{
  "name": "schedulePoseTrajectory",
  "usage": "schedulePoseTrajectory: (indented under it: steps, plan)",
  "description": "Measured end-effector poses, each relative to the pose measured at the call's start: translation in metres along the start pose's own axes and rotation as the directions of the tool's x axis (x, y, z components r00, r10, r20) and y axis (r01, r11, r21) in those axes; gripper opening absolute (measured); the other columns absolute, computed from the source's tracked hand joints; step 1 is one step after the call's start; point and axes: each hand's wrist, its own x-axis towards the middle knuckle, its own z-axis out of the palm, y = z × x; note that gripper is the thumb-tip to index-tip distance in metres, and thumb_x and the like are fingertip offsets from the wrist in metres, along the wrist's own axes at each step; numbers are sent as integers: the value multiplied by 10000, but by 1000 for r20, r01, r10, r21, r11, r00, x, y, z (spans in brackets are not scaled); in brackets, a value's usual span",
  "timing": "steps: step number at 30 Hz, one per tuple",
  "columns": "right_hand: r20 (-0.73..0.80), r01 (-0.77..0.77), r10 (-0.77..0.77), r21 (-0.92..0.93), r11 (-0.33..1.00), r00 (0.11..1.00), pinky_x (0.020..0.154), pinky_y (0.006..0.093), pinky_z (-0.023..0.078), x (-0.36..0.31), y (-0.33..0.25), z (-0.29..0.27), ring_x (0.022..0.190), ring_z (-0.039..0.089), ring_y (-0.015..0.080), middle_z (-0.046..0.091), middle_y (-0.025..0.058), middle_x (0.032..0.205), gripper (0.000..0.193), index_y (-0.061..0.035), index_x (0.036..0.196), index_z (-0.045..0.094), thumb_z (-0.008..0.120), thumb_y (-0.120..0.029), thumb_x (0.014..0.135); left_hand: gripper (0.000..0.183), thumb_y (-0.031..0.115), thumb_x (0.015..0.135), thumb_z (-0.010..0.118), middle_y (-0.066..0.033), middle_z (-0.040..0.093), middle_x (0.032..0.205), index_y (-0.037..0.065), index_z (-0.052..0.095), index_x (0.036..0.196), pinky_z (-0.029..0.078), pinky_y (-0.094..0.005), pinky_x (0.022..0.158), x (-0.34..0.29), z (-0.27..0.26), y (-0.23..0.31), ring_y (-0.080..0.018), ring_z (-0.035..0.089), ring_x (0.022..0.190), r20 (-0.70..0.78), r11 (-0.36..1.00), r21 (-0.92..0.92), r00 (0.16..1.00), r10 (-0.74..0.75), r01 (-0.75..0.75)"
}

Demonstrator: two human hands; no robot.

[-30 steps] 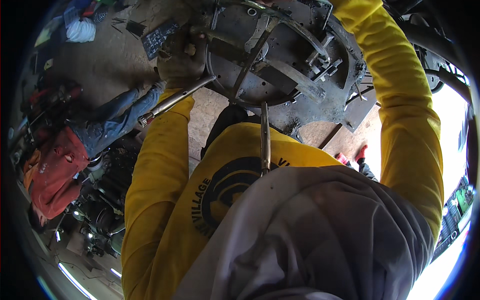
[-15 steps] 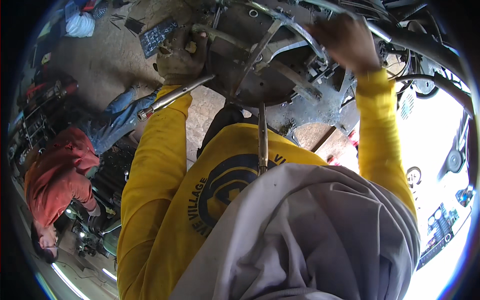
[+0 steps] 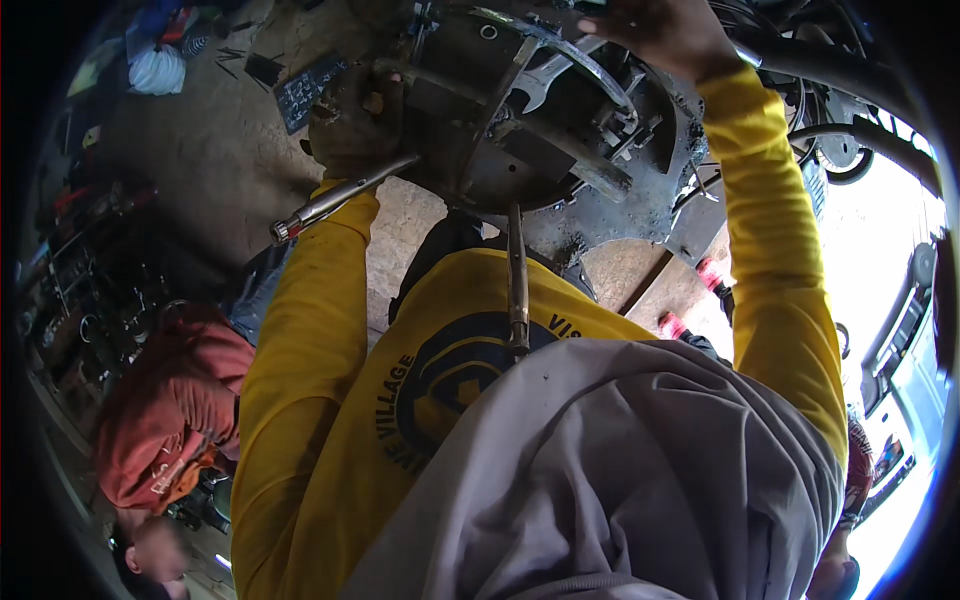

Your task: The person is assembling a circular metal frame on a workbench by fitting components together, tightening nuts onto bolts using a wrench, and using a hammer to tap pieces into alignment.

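An open-ended wrench (image 3: 540, 85) sits inside a round, dark metal frame (image 3: 470, 185), its jaw by a cross bar. At the wrench's upper end is my right hand (image 3: 670, 38), fingers curled over it and partly cut off by the top edge. My left hand (image 3: 355, 118), dark and seemingly gloved, is closed at the frame's left side around the end of a thick metal bar (image 3: 440, 82). A curved steel band (image 3: 590, 65) arches between the wrench and my right hand. One slim metal rod (image 3: 345, 198) crosses above my left wrist; another rod (image 3: 517, 270) points toward my chest.
A person in red (image 3: 175, 400) bends at lower left, and another person (image 3: 855, 480) is at the right edge. Thick dark hoses (image 3: 850, 130) run at upper right. A dark written-on plate (image 3: 308, 92) and a white bag (image 3: 157, 70) lie on the floor at upper left.
My right hand has moved up and left to the wrench, whose free end has swung upward. My left hand stays in place. The person in red has shifted closer.
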Motion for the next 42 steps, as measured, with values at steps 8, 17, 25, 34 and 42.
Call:
schedulePoseTrajectory:
  steps: [8,17,25,34,42]
  plan:
    - [181,704,-692,-346,620,699,701,457,487,58,39,30,697,574,327,579,83,663,244,-117,686,675,717,-325,806,293,336,902,682,-36,718,996,125,685,1106,570,-371,667,0,2,-5,-242,712,814,-61,991,-23,990,130,-132]
    - [201,589,-581,22,808,789,687,448,486,104,34,55,701,592,305,621,102,674,242,-109,690,707,704,-315,815,390,484,951,605,-70,733,1057,180,709,1172,580,-399,759,-5,2,-3,-310,718,887,-10,999,-11,999,-32,32]
    - [283,483,-456,-33,875,844,670,441,485,101,49,82,678,595,302,644,88,691,209,-91,712,712,699,-284,793,429,517,947,598,-65,739,1072,179,708,1187,580,-401,776,-1,5,0,-298,724,921,-30,999,-42,999,-28,26]
    - [96,400,-392,-346,849,915,593,409,488,4,-2,21,665,600,262,635,30,705,125,-142,776,706,695,-258,819,403,467,928,654,-97,718,1090,153,685,1178,577,-406,782,-4,1,1,-302,710,959,34,996,35,996,-83,82]
    - [55,-484,486,-43,874,872,575,472,504,-73,-40,22,593,634,380,630,138,631,468,-98,729,725,622,-502,942,379,373,924,692,-171,699,1063,63,671,1143,561,-404,825,-1,-4,2,-328,692,969,100,997,-37,993,-66,70]
